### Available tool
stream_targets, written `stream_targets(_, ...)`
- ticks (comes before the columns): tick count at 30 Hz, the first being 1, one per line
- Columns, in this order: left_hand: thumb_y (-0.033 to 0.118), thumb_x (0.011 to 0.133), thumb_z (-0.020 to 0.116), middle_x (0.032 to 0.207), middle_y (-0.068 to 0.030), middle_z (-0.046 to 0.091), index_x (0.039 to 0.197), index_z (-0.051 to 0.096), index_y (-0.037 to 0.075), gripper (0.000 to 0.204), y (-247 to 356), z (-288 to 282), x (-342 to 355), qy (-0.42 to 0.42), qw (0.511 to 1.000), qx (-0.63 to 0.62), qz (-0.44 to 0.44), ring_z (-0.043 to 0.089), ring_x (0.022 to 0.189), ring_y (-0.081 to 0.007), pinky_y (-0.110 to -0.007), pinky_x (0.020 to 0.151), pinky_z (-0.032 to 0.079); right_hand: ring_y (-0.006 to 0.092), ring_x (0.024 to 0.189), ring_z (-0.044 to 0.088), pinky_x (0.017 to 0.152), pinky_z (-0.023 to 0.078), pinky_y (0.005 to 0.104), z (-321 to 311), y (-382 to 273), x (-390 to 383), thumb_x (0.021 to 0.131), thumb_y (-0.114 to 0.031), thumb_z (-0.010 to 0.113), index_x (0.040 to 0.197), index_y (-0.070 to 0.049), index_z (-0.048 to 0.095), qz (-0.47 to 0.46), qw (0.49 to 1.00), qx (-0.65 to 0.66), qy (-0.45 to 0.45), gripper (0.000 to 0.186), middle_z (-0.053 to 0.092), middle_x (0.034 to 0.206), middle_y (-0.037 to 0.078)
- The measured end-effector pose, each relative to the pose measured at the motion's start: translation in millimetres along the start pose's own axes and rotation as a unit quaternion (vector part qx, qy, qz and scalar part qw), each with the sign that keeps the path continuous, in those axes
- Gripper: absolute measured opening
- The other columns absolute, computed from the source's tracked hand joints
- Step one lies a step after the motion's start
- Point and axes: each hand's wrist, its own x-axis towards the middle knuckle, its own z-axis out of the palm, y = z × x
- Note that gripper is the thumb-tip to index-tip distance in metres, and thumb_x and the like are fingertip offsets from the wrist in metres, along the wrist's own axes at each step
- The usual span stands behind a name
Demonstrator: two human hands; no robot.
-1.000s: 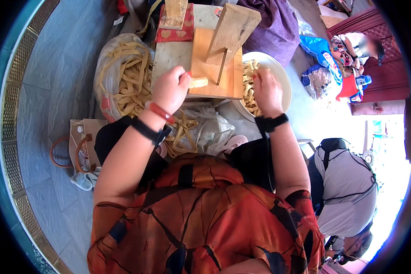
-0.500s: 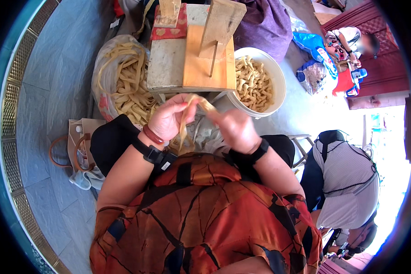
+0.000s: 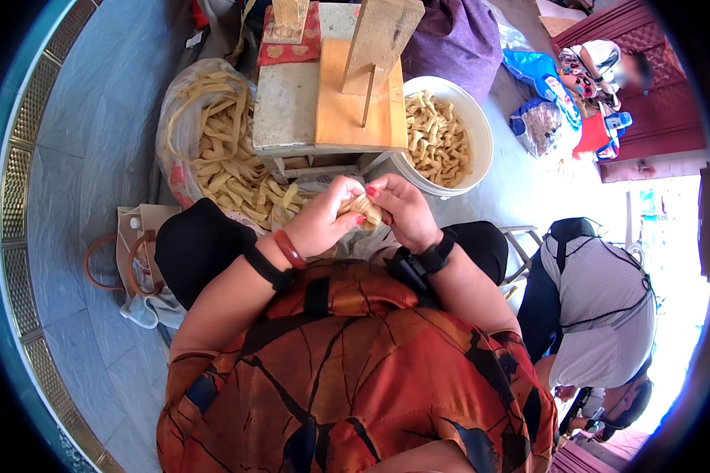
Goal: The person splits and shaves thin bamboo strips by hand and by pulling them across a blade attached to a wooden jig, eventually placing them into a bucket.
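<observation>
Before my lap, my left hand [image 3: 323,222] and my right hand [image 3: 406,211] meet with fingertips pinched around a pale yellow strip, which looks like tofu skin [image 3: 363,207]. It is bunched into a short folded bundle between them; fingers partly hide it, so I cannot tell whether it is knotted. Left of the small table, a clear plastic bag [image 3: 168,130] spills over with long loose tofu-skin strips [image 3: 227,150]. To the right stands a white bucket [image 3: 482,134] of short knotted pieces [image 3: 436,142].
Ahead is a small table [image 3: 280,118] bearing a wooden board [image 3: 331,118] with an upright plank [image 3: 385,39] and thin rod [image 3: 368,98]. A purple sack [image 3: 454,47] sits behind the bucket, a handbag [image 3: 130,244] at left. Two people [image 3: 599,307] [image 3: 599,67] are on the right.
The strip, stretched and dangling between my hands before, is now gathered into a compact bundle. My hands have come together, the left moving right and slightly down.
</observation>
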Motion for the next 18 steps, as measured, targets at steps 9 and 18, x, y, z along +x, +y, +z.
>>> stream_targets(9, 0.000, 0.082, 0.062, 0.096, -0.0080, 0.059, 0.095, 0.057, 0.004, 0.014, -3, -10, 2, 0.044, 0.972, 0.227, 0.031, 0.059, 0.083, -0.0255, -0.034, 0.072, 0.048, 0.0323, 0.076, 0.057, 0.070, 0.048, 0.0395, 22, -7, -12, 0.076, 0.002, 0.059, 0.103, 0.000, 0.051, -0.258, 0.847, -0.464, 0.035, 0.029, 0.058, 0.089, 0.016)
stream_targets(18, 0.007, 0.091, 0.059, 0.105, -0.0025, 0.055, 0.103, 0.061, 0.000, 0.014, -9, -6, -2, 0.060, 0.998, -0.012, -0.034, 0.054, 0.086, -0.0099, -0.024, 0.076, 0.045, 0.0339, 0.073, 0.056, 0.064, 0.045, 0.0409, 12, 2, -21, 0.079, -0.006, 0.065, 0.081, -0.001, 0.052, -0.252, 0.893, -0.372, 0.031, 0.014, 0.055, 0.077, 0.015)
